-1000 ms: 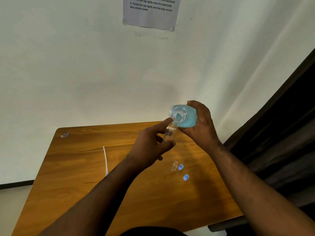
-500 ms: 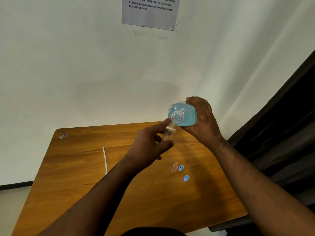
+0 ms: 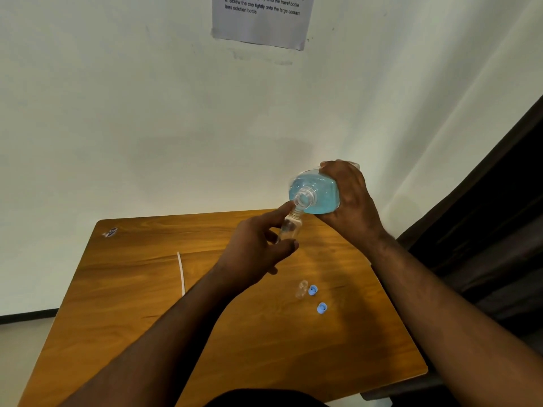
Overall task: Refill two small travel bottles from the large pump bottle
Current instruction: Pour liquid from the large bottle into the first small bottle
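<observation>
My right hand point(image 3: 349, 201) grips the large clear bottle point(image 3: 318, 192) of blue liquid, tipped over with its open neck pointing down and toward me. My left hand point(image 3: 255, 251) holds a small clear travel bottle point(image 3: 289, 227) upright, its mouth touching the large bottle's neck. Both are held above the wooden table point(image 3: 147, 289). A second small clear travel bottle point(image 3: 301, 288) stands on the table with two blue caps, one point(image 3: 313, 289) beside it and one point(image 3: 322, 307) a little nearer me.
A thin white tube point(image 3: 180, 271) lies on the table to the left of my left forearm. A small sticker point(image 3: 110, 232) marks the far left corner. A printed paper sheet point(image 3: 261, 22) hangs on the white wall. A dark curtain point(image 3: 499, 201) is at right.
My right hand has raised the back of the large bottle, tipping it more steeply over the small bottle. My left hand has stayed nearly still.
</observation>
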`<action>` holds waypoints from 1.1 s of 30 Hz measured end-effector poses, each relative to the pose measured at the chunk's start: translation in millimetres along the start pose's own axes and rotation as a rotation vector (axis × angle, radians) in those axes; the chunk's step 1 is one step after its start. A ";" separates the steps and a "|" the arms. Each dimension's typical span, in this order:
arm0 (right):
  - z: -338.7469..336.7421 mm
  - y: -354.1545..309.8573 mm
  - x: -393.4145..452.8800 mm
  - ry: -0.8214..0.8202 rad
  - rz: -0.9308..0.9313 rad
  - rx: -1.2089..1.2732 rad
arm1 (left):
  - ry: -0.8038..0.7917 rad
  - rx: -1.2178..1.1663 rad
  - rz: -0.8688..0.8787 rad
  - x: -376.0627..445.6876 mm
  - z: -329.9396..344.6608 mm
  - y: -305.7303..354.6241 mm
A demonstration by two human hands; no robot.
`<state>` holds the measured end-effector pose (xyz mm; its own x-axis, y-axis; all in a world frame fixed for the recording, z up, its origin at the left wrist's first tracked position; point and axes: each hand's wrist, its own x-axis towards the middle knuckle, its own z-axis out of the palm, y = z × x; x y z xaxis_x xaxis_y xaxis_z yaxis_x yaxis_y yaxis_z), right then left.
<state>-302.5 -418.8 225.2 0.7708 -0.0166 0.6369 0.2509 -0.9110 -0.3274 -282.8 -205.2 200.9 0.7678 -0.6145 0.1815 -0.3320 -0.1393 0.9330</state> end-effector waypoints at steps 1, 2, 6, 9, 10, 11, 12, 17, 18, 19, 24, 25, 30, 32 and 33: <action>-0.3 0.1 0.8 -0.002 0.002 0.001 | 0.002 -0.004 -0.004 0.6 0.2 0.2; -0.3 0.1 1.4 -0.001 0.006 0.006 | 0.003 -0.008 -0.008 1.0 0.3 0.5; 0.4 1.2 4.2 0.001 -0.002 0.004 | 0.008 -0.015 -0.024 1.6 0.2 1.6; 0.2 2.1 7.6 -0.012 -0.030 -0.018 | 0.007 -0.009 -0.022 1.4 -0.5 3.1; 0.1 2.4 8.7 -0.012 -0.037 -0.022 | 0.007 -0.011 -0.023 1.5 -0.8 3.7; -0.2 2.6 10.1 -0.010 -0.041 -0.025 | 0.009 -0.014 -0.025 1.8 -1.1 4.2; -0.3 2.5 11.3 -0.009 -0.043 -0.028 | 0.013 -0.015 -0.025 2.1 -1.5 4.8; 1.0 2.5 16.4 -0.002 -0.073 -0.048 | 0.022 -0.001 -0.018 2.9 -4.1 5.4; 1.5 2.4 17.2 -0.003 -0.080 -0.052 | 0.025 0.001 -0.017 2.9 -4.7 5.1; 2.0 2.5 17.9 -0.003 -0.086 -0.056 | 0.029 0.000 -0.017 3.0 -5.1 4.7; 3.3 3.3 20.3 -0.005 -0.091 -0.051 | 0.039 -0.006 -0.020 3.3 -6.5 3.6; 3.7 3.3 20.8 -0.006 -0.090 -0.051 | 0.041 -0.008 -0.018 3.3 -6.9 3.4; 5.5 2.0 22.5 -0.018 -0.091 -0.064 | 0.044 -0.010 -0.019 3.1 -9.1 3.8; 5.9 1.6 23.7 -0.021 -0.093 -0.061 | 0.044 -0.010 -0.022 2.5 -10.0 4.3; 6.0 1.4 24.4 -0.024 -0.092 -0.060 | 0.044 -0.011 -0.023 2.3 -10.3 4.6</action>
<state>-279.9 -418.0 236.1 0.7598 0.0773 0.6455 0.2862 -0.9313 -0.2253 -276.9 -199.2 208.8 0.7985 -0.5765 0.1731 -0.3083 -0.1447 0.9402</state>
